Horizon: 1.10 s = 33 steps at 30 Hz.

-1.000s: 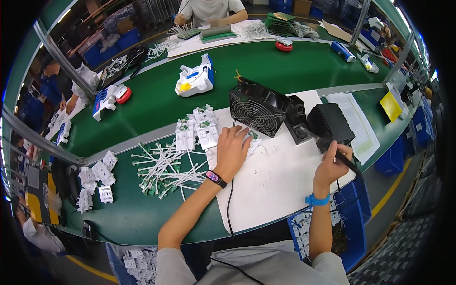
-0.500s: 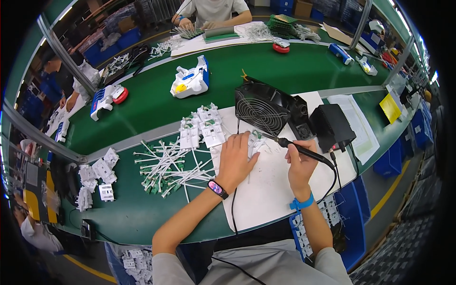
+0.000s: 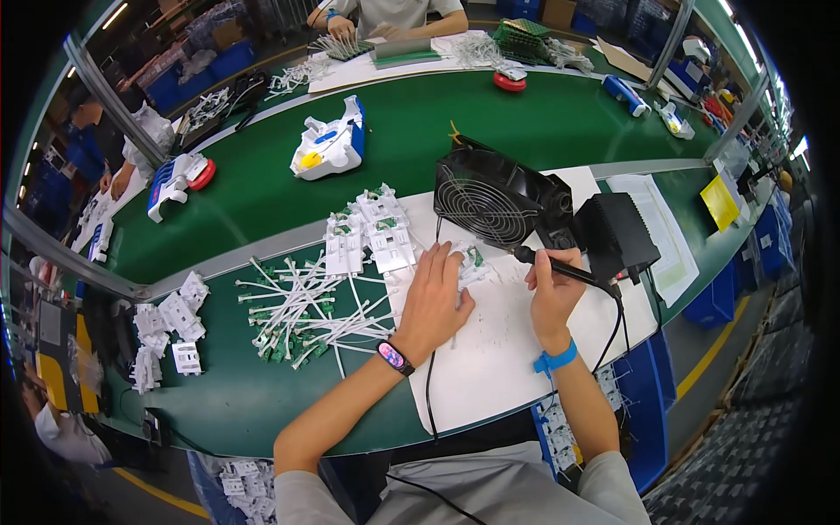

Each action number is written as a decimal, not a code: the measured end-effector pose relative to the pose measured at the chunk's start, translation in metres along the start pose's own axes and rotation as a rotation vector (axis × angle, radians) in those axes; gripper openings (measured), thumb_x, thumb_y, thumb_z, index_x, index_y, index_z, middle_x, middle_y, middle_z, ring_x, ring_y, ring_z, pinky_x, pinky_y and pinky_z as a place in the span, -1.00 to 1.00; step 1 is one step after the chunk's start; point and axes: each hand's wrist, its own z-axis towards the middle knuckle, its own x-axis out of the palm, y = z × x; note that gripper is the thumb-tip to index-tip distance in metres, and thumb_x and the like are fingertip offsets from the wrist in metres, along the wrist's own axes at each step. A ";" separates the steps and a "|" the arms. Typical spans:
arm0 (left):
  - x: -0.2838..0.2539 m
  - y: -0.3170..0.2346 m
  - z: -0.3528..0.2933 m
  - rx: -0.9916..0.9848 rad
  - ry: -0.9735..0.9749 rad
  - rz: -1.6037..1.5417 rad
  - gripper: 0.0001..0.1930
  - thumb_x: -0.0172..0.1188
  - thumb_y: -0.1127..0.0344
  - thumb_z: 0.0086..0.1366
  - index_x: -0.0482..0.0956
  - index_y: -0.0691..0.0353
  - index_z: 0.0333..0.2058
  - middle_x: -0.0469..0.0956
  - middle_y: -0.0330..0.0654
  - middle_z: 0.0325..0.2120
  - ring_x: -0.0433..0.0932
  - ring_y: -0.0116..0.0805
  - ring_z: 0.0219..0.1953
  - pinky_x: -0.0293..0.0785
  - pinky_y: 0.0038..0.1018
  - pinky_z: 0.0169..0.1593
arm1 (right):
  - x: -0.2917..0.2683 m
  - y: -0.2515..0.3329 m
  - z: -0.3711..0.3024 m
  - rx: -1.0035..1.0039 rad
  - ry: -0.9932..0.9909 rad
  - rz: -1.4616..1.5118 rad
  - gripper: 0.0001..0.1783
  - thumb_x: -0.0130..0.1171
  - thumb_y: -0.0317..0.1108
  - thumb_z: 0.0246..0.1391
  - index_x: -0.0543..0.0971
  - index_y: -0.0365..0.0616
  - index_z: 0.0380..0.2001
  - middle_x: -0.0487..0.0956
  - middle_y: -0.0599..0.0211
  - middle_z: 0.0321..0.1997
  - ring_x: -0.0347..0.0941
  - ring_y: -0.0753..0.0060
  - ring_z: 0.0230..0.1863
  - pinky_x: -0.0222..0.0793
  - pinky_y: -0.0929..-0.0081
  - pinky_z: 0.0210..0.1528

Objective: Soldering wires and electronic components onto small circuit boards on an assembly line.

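My left hand (image 3: 431,293), wearing a dark fitness band, holds a white plastic part (image 3: 475,272) with a small green circuit board against the white sheet. The fingers are close together and cover much of the part. In my right hand (image 3: 556,296) is a black soldering iron (image 3: 570,270), gripped like a pen, its tip toward the fan and apart from the board. A blue strap rings the right wrist. Left of my left hand lie white housings fitted with boards (image 3: 382,229) and a heap of white wires with green boards (image 3: 293,306).
A black fan (image 3: 490,197) and a black power box (image 3: 615,234) stand beyond my hands. White housings (image 3: 181,315) lie at the left. White-and-blue shells (image 3: 332,144) sit on the green conveyor (image 3: 402,131). Across it, a co-worker's hands (image 3: 341,28) handle boards.
The iron's tip has drawn back to the right, away from the board. My left hand stays on the white part. The shells on the conveyor have shifted left.
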 end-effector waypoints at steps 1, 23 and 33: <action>0.001 0.000 -0.001 -0.001 0.004 -0.005 -0.41 0.24 0.45 0.09 0.34 0.43 0.13 0.36 0.30 0.18 0.29 0.31 0.29 0.20 0.00 0.41 | 0.000 -0.001 0.000 0.004 0.008 -0.004 -0.84 0.26 -0.51 0.27 0.44 -0.21 -0.26 0.54 0.35 -0.47 0.46 0.63 -0.54 0.35 0.67 -0.50; 0.002 -0.001 0.006 0.052 0.024 0.122 -0.42 0.22 0.43 0.06 0.49 0.24 0.14 0.41 0.14 0.15 0.34 0.21 0.26 0.24 0.04 0.36 | -0.007 -0.019 -0.006 -0.011 -0.011 -0.067 -0.85 0.27 -0.54 0.25 0.45 -0.20 -0.31 0.50 0.37 -0.34 0.41 0.63 -0.30 0.35 0.63 -0.19; -0.003 -0.005 0.009 0.084 0.056 0.185 -0.41 0.21 0.45 0.07 0.49 0.24 0.16 0.44 0.11 0.12 0.38 0.17 0.22 0.32 0.00 0.30 | -0.007 -0.018 -0.005 0.025 -0.007 -0.109 -0.86 0.27 -0.52 0.25 0.48 -0.23 -0.31 0.52 0.36 -0.33 0.42 0.63 -0.30 0.35 0.63 -0.20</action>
